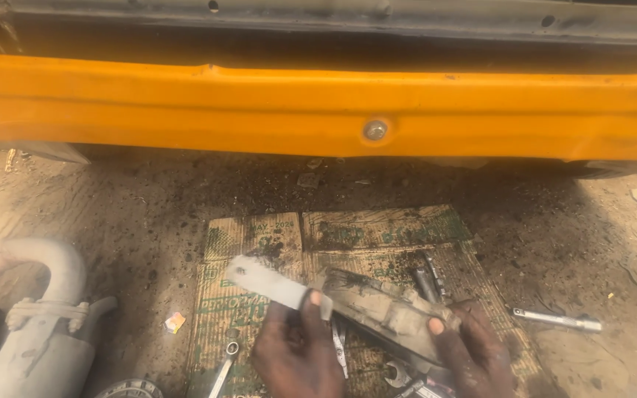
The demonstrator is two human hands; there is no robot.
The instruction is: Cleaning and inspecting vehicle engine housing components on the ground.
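My left hand (pixel 296 354) and my right hand (pixel 477 354) together hold a long, dirty metal bracket (pixel 348 298) above a flattened piece of cardboard (pixel 259 243). The left thumb presses on its lighter, cleaner end, which has a small hole. The right thumb rests on its grimy, thicker end. The bracket lies slanted, higher at the left.
An orange vehicle sill (pixel 318 110) with a bolt (pixel 374 130) runs across the top. Wrenches (pixel 224 368) and sockets (pixel 429 280) lie on the cardboard. A chrome extension bar (pixel 557 319) rests on the dirt at right. A grey pipe assembly (pixel 31 317) sits at left.
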